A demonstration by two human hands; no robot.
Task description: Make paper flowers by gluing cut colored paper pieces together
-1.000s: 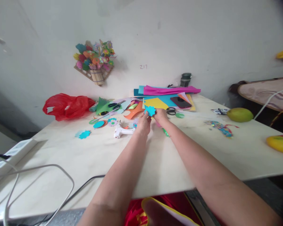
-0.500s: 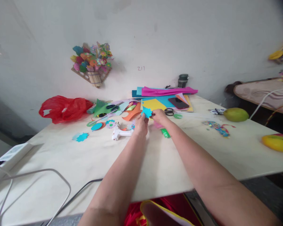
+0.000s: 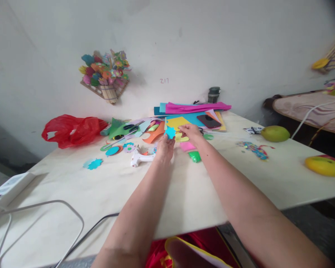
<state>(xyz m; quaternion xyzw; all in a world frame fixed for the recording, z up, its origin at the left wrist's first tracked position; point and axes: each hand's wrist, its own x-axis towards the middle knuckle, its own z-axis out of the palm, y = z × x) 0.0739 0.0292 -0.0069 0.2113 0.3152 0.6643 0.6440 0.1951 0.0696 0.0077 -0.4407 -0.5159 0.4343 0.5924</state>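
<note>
A blue flower-shaped paper cutout [image 3: 170, 132] is held up between the fingers of my left hand [image 3: 165, 147]. Just to its right, apart from the cutout, my right hand [image 3: 192, 134] has thumb and fingertips pinched together; what they hold, if anything, is too small to make out. Below the hands lie a pink piece [image 3: 187, 146] and a green packet [image 3: 195, 156]. A white glue gun [image 3: 142, 158] rests left of my left wrist, partly hidden by it. Another blue flower cutout [image 3: 95, 163] lies farther left, near blue and orange discs [image 3: 112, 150].
Behind the hands are coloured sheets [image 3: 198, 108], a phone [image 3: 209, 121] and black scissors [image 3: 131, 126]. A red plastic bag [image 3: 74, 130] sits at the left, a power strip [image 3: 12, 186] and cables nearer. Mangoes [image 3: 275, 133] lie at the right. A cup [image 3: 213, 95] stands against the wall.
My right hand has drawn away to the right from the blue flower cutout, which stays in my left hand. The view has shifted slightly.
</note>
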